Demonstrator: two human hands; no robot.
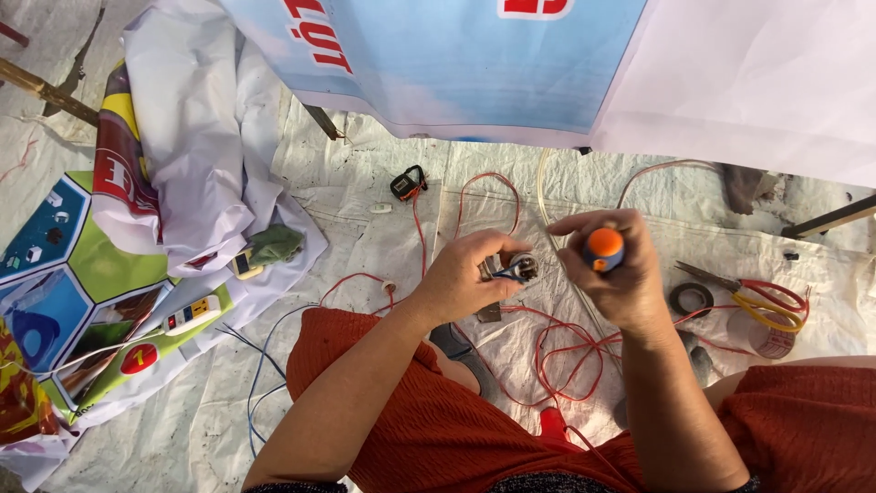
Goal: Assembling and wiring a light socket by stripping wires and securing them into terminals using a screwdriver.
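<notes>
Left hand (465, 274) grips a small metal socket part (522, 267) with blue and red leads, held above the lap. Right hand (616, 274) is closed around a screwdriver (604, 248) with orange-capped blue handle, tip aimed at the socket; contact is hidden. Red wire (557, 351) loops on the white tarp (383, 183) below. Scissors (757, 297) with red and yellow handles lie right, black tape roll (691, 298) just beside them. White power strip (192, 315) sits left on a printed banner (91, 301). Small black meter (408, 183) lies farther up.
</notes>
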